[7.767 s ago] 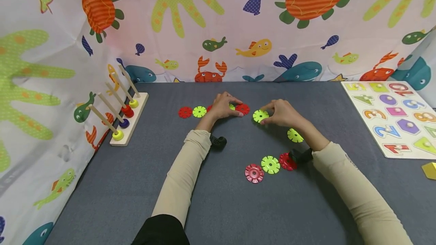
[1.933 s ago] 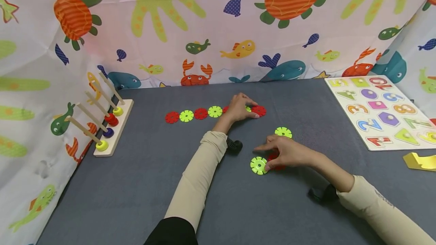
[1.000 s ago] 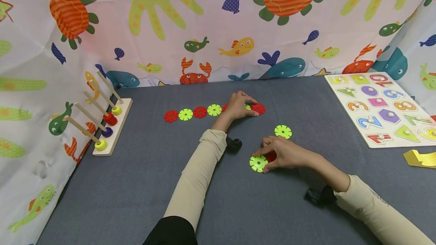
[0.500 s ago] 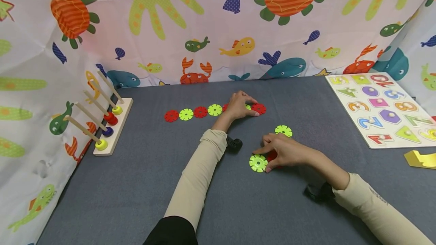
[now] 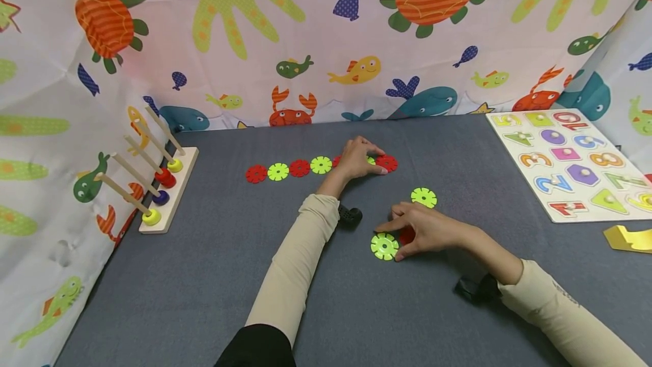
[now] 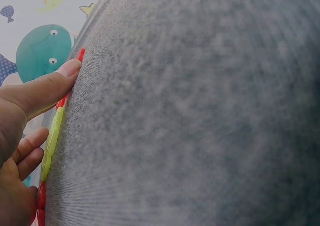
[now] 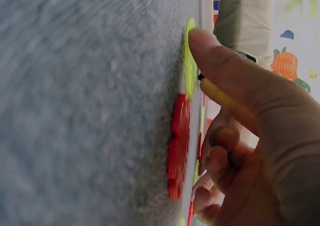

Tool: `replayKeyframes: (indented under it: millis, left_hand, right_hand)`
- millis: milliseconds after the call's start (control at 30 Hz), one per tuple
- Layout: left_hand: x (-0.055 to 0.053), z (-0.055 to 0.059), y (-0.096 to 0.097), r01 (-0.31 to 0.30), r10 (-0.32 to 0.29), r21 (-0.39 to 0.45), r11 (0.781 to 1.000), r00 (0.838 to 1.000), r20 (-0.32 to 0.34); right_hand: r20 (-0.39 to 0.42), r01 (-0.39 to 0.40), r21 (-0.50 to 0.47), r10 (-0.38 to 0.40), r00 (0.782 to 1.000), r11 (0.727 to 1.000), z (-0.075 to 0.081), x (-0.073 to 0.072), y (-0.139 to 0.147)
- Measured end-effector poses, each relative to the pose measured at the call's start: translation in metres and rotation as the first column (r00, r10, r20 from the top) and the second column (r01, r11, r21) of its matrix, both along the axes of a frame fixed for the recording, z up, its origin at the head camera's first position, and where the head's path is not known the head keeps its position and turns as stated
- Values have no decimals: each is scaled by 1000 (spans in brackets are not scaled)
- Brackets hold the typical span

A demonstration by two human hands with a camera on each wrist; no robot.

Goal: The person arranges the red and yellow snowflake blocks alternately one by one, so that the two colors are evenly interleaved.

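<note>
In the head view, a row of red and yellow-green notched plastic discs lies on the grey cloth. My left hand (image 5: 355, 158) covers part of it, thumb and index finger at the edges of the red disc (image 5: 388, 163) at its right end. The left wrist view has the thumb against that red disc's edge. Nearer to me, my right hand (image 5: 428, 228) pinches a yellow-green disc (image 5: 384, 247) between thumb and index finger. A red disc (image 7: 179, 151) lies right beside it, mostly hidden by the hand in the head view. Another yellow-green disc (image 5: 424, 197) lies just beyond.
A wooden peg stand (image 5: 175, 186) with coloured beads stands at the left. On the right lie a number-and-shape puzzle board (image 5: 573, 166) and a yellow block (image 5: 629, 238). A printed sea-animal curtain (image 5: 316, 89) rises behind the table.
Over the longer span the row has grown by a yellow-green and a red disc, and my right hand has come nearer to me. Lately the pinched disc has slid slightly left.
</note>
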State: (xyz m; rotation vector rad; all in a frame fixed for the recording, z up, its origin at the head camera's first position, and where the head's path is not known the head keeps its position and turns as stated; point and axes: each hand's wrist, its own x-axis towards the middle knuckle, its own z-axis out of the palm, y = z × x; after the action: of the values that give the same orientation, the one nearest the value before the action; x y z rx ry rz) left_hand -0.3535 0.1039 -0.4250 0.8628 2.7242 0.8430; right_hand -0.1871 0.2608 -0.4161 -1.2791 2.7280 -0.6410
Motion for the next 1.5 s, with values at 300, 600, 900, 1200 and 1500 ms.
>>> replayKeyframes:
  millis: [300, 600, 900, 1200, 1500]
  left_hand:
    - [1, 2, -2, 1, -1, 2, 1000, 1000, 23]
    - [-1, -3, -1, 4, -4, -8, 1000, 1000, 12]
    - [0, -2, -3, 4, -3, -5, 1000, 1000, 23]
    - [0, 1, -1, 11, -11, 4, 1000, 1000, 21]
    - [0, 3, 2, 29, -30, -45, 999, 999, -12]
  right_hand:
    - [-31, -24, -11, 24, 999, 1000, -2, -3, -1]
    - [59, 78, -53, -75, 995, 996, 7, -17, 14]
    - [110, 461, -53, -454, 884, 886, 17, -81, 75]
    - [203, 570, 10, -560, 804, 822, 3, -110, 83]
    - [236, 567, 24, -556, 797, 823, 4, -115, 78]
